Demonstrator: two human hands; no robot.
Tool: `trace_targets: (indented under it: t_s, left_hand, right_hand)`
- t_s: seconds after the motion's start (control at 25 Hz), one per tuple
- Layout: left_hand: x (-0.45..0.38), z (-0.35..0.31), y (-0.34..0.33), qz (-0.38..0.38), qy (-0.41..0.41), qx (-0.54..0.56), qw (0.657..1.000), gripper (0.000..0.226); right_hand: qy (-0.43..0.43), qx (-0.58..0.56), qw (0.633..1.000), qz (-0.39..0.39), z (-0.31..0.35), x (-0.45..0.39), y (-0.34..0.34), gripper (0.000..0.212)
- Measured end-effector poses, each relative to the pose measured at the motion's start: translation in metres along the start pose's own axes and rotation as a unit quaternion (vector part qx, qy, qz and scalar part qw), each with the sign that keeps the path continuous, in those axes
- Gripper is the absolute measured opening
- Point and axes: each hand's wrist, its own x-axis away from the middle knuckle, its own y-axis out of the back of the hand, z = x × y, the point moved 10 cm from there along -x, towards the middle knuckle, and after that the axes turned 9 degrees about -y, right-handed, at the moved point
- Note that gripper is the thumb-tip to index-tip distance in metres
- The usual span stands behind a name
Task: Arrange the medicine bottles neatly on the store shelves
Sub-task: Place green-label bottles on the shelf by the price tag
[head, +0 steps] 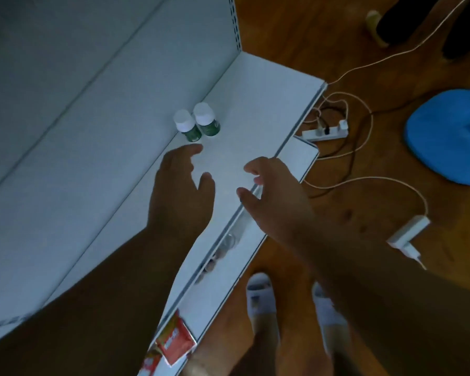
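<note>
Bottles: two green medicine bottles (197, 122) with white caps stand upright, touching, at the back of the top shelf (244, 126) against the rear panel
Left hand: my left hand (181, 185) hangs over the shelf, fingers loose and spread, holding nothing, fingertips just short of the bottles
Right hand: my right hand (272, 191) is also released and empty, over the shelf's front edge, well apart from the bottles
Key relation: the bottles lie straight ahead of my left fingers, long axes vertical; the left hand is clearly nearer, so I judge it should reach first
</note>
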Motion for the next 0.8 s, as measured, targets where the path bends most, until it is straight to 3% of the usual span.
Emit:
trace_targets:
  t_s: [0.16, 0.32, 0.48, 0.64, 0.72, 0.8]
  left_hand:
    - [-0.037, 0.057, -0.059, -0.006, 0.054, -0.016, 0.998, 0.044]
    - [-0.069, 0.078, -0.081, -0.021, 0.034, -0.061, 0.997, 0.048]
    - [-0.087, 0.094, -0.089, -0.030, 0.040, -0.083, 0.995, 0.045]
    - [-0.085, 0.106, -0.087, -0.053, 0.061, -0.053, 0.995, 0.042]
    - [-0.076, 0.103, -0.086, -0.059, 0.077, -0.035, 0.995, 0.042]
    - [-0.060, 0.085, -0.083, -0.034, 0.078, -0.022, 0.996, 0.053]
  right_hand:
    - [0.020, -0.036, 0.999, -0.014, -0.030, -0.111, -0.042, 0.046]
    - [0.052, -0.052, 0.996, -0.053, -0.014, -0.191, -0.071, 0.066]
    - [0.070, -0.095, 0.992, 0.043, 0.006, -0.235, -0.111, 0.089]
    - [0.094, -0.103, 0.989, 0.041, -0.001, -0.238, -0.113, 0.063]
    - [0.067, -0.126, 0.989, 0.044, -0.017, -0.222, -0.104, 0.055]
    - [0.007, -0.228, 0.970, 0.082, -0.034, -0.187, -0.087, 0.058]
